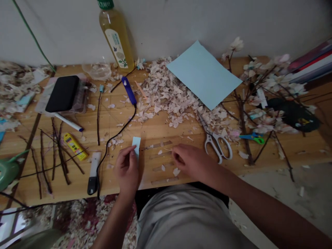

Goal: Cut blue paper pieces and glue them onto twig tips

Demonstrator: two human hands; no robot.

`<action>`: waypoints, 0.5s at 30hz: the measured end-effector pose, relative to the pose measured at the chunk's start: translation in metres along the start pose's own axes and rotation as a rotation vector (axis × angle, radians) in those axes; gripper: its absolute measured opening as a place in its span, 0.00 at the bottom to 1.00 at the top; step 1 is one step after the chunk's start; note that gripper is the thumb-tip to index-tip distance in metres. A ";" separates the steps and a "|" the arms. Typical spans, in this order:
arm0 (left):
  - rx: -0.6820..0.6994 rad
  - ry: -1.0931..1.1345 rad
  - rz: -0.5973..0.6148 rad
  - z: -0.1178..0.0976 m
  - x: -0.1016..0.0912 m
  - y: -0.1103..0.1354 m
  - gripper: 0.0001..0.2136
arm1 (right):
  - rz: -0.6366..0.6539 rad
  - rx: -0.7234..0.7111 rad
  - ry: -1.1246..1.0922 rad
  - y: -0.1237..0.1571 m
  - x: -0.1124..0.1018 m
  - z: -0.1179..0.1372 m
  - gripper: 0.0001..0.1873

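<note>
My left hand (127, 169) pinches a small light-blue paper strip (136, 144) upright above the front of the wooden table (155, 131). My right hand (190, 162) rests knuckles-up on the table just to the right, fingers curled down onto a tape strip (160, 155) stuck to the wood; what the fingertips hold, if anything, is hidden. White-handled scissors (216, 140) lie just right of my right hand. A light-blue paper sheet (203, 74) lies at the back, over a heap of pale paper petals (168, 97).
A blue glue gun (129, 90) with a black cord lies mid-table. Left: a black case (63, 93), a pen (68, 122), a yellow tube (75, 147), a utility knife (93, 173), twigs (57, 152). A bottle (115, 34) stands by the wall. Blossom branches (259, 100) and small blue-green scissors (252, 137) lie right.
</note>
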State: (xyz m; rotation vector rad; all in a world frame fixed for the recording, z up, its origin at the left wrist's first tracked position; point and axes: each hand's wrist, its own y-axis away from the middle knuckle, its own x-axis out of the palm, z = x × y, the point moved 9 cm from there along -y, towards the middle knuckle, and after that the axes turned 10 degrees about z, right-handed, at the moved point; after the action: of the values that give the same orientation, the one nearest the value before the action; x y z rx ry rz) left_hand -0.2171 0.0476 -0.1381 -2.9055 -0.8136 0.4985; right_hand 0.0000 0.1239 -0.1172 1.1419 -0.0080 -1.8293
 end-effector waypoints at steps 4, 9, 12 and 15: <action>-0.021 -0.007 0.001 0.000 0.001 0.000 0.08 | 0.078 0.016 -0.027 0.009 -0.008 -0.009 0.08; -0.032 0.000 0.013 0.003 0.003 0.000 0.08 | 0.220 -0.132 0.019 0.026 0.023 0.000 0.04; -0.026 -0.007 0.002 0.002 0.002 0.000 0.08 | 0.216 -0.138 0.063 0.029 0.033 0.001 0.04; -0.028 -0.031 -0.002 0.000 0.002 0.000 0.08 | 0.186 -0.137 0.170 0.025 0.032 0.005 0.05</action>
State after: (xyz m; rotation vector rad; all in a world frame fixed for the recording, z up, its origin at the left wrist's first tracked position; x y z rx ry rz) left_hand -0.2157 0.0485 -0.1390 -2.9292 -0.8345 0.5369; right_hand 0.0104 0.0846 -0.1252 1.1564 0.1050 -1.5418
